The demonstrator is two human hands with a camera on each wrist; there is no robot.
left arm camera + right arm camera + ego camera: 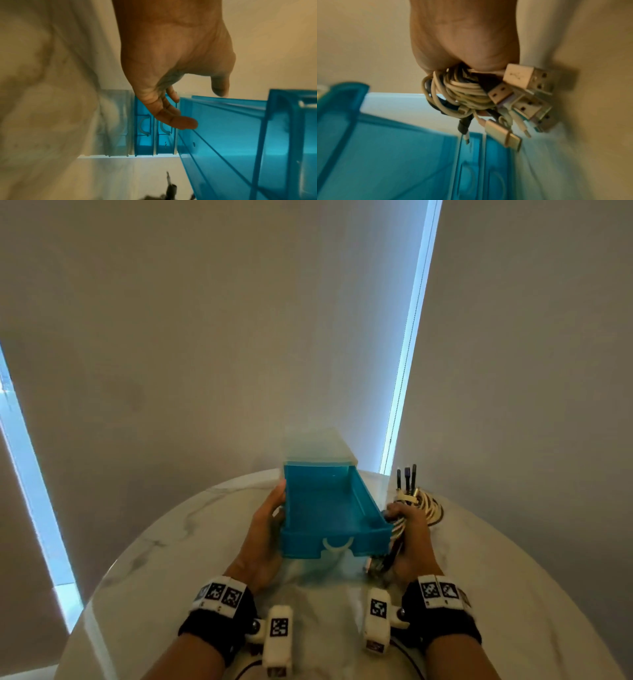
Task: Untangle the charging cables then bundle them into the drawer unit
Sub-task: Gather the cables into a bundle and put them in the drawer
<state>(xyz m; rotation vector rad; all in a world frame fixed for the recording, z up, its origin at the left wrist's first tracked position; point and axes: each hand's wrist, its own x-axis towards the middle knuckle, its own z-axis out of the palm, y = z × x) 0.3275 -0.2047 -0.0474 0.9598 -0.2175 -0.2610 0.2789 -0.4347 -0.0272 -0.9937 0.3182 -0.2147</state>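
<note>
A blue drawer [329, 508] stands pulled far out of the translucent drawer unit [318, 446], and nothing lies in it. My left hand [274, 505] lies along the drawer's left wall, its straight fingers [181, 121] against the drawer [231, 135] and the thumb by the rim. My right hand [411, 529] sits just right of the drawer and grips a coiled bundle of white and dark cables [428, 505]. Dark plug ends [407, 477] stick up behind the fist. In the right wrist view the coil [467, 97] and several USB plugs [527, 81] hang out of the fist.
The unit sits near the far edge of a round marble table [191, 542]. Two lower blue drawers [144, 135] are pushed in. Walls and blinds rise close behind the table. Bare marble lies left of the unit and in front of my wrists.
</note>
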